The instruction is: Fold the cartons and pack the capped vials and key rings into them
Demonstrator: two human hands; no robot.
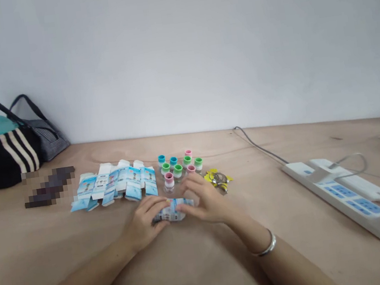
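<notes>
A small blue-and-white cardboard box (174,215) lies on its side on the table in front of me. My left hand (146,221) is closed around its left end, thumb along the near side. With its thumb against the right end of the box, my right hand (207,199) keeps its other fingers apart and curved above. Several small clear bottles with pink, green and blue tops (177,170) stand just behind the hands. Right of them is a pile of metal rings with yellow tags (219,179). Several flattened blue-and-white cartons (133,176) lie overlapping at the left.
A long white power strip (347,205) with plugs and cables runs along the right side. Its grey cord (259,144) leads back to the wall. At the far left sit a black bag with white stripes (4,157) and a pixelated dark object (49,186).
</notes>
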